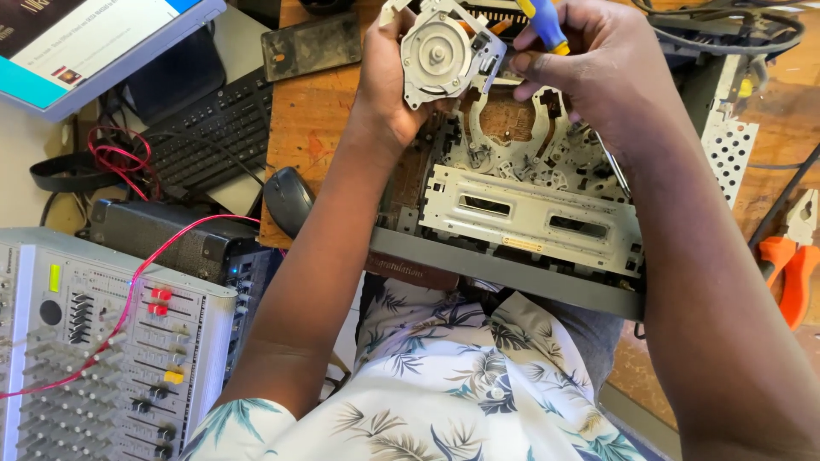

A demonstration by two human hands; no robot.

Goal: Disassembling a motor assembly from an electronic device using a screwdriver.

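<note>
One round metal motor part [440,53], at twelve o'clock above the opened tape deck [521,213], is gripped in the left hand [389,81], forearm raised steeply. The right hand [598,72], at one o'clock, is closed around one blue-and-yellow screwdriver [543,24]. One mouse [289,198] lies at nine o'clock, orange pliers [790,260] at three.

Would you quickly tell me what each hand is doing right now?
Left hand: closed on the round metal motor part.
Right hand: closed on the blue and yellow screwdriver.
</note>
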